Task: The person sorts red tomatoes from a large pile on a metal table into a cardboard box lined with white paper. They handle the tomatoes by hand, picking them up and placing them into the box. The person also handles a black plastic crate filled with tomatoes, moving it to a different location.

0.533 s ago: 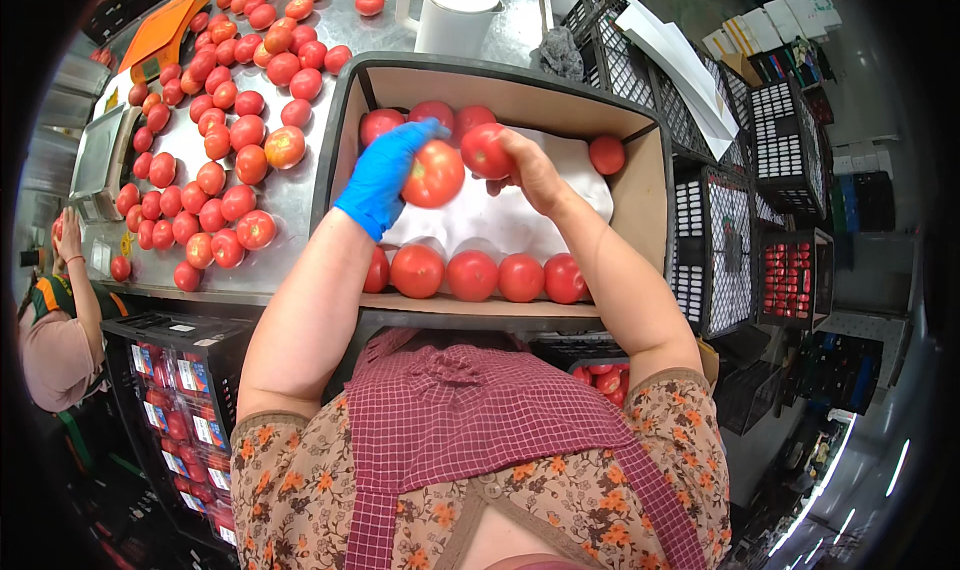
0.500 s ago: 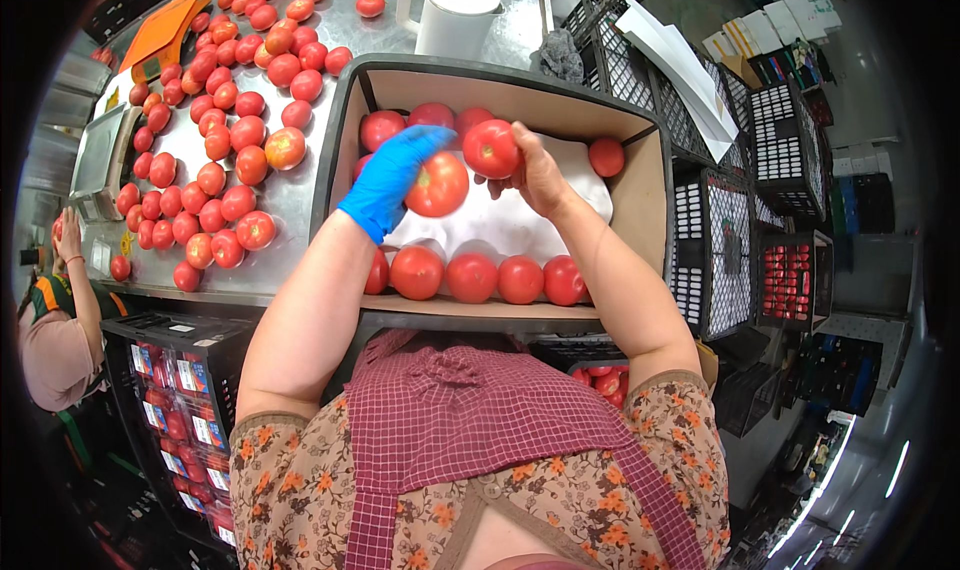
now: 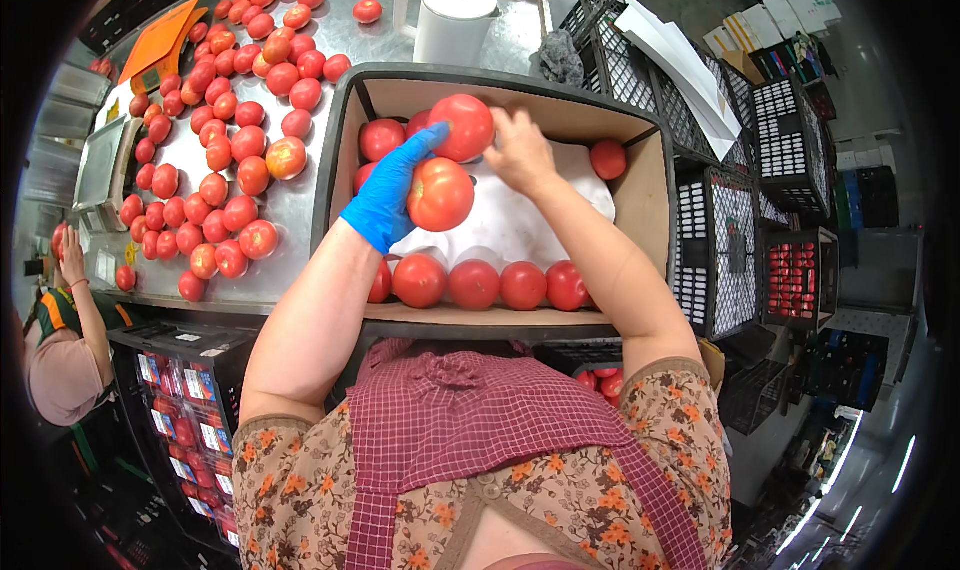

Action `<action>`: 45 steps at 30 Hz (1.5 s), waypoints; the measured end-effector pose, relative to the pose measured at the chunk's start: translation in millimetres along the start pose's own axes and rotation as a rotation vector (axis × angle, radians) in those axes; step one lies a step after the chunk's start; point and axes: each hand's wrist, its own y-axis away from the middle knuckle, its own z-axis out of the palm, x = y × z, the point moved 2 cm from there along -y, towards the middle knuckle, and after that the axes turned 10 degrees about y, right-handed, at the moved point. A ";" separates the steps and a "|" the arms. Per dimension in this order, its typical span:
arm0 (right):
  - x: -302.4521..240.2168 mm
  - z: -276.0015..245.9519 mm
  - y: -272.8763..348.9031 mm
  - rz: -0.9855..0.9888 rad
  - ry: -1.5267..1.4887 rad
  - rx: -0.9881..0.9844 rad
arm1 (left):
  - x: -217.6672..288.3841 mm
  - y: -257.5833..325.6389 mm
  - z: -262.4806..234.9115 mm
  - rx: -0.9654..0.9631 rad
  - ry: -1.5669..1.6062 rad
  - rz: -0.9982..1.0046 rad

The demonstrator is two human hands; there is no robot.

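Note:
My left hand (image 3: 385, 195), in a blue glove, is closed on two tomatoes over the crate (image 3: 655, 210). One tomato (image 3: 440, 195) sits low against the palm; the other tomato (image 3: 463, 127) is higher, at the fingertips. Just right of the upper one is my bare right hand (image 3: 522, 155), fingers bent, apart and a little blurred, with nothing visible in them. Brown liner covers the crate's walls, and a white sheet (image 3: 490, 232) lies on its bottom. Tomatoes (image 3: 473, 284) line its near side, more sit at the far left, and a single tomato (image 3: 607, 159) is in the far right corner.
Many loose tomatoes (image 3: 249, 143) spread over the metal table (image 3: 300, 205) to the left, beside a scale (image 3: 105, 170) and an orange card (image 3: 160, 42). Beyond the crate stands a white pitcher (image 3: 450, 25). Black crates (image 3: 715, 250) are stacked at right. Another person (image 3: 70, 340) works at far left.
The tomato that my right hand held is now in my left hand's fingers, above the first one. My right hand has come off it, slightly to the right.

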 end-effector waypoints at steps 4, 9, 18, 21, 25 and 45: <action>-7.2 23.9 0.2 -0.014 0.061 0.017 | 3.9 -8.3 -2.0 -0.035 0.076 0.060; 7.3 18.6 -5.9 0.134 -0.578 -0.084 | 12.0 -11.4 -9.5 0.012 0.142 0.182; 2.0 -43.6 32.8 0.245 -1.563 -0.533 | 3.9 -5.0 0.5 -0.071 0.120 0.069; -2.9 -49.9 39.3 0.269 -1.625 -0.516 | -2.8 -1.2 6.3 -0.107 0.102 0.022; -14.5 -61.6 47.2 0.306 -1.661 -0.484 | -3.7 -1.7 4.5 -0.109 0.107 0.009; 266.0 -94.6 529.6 1.365 -0.415 0.682 | 237.6 80.7 -348.1 0.631 0.297 0.709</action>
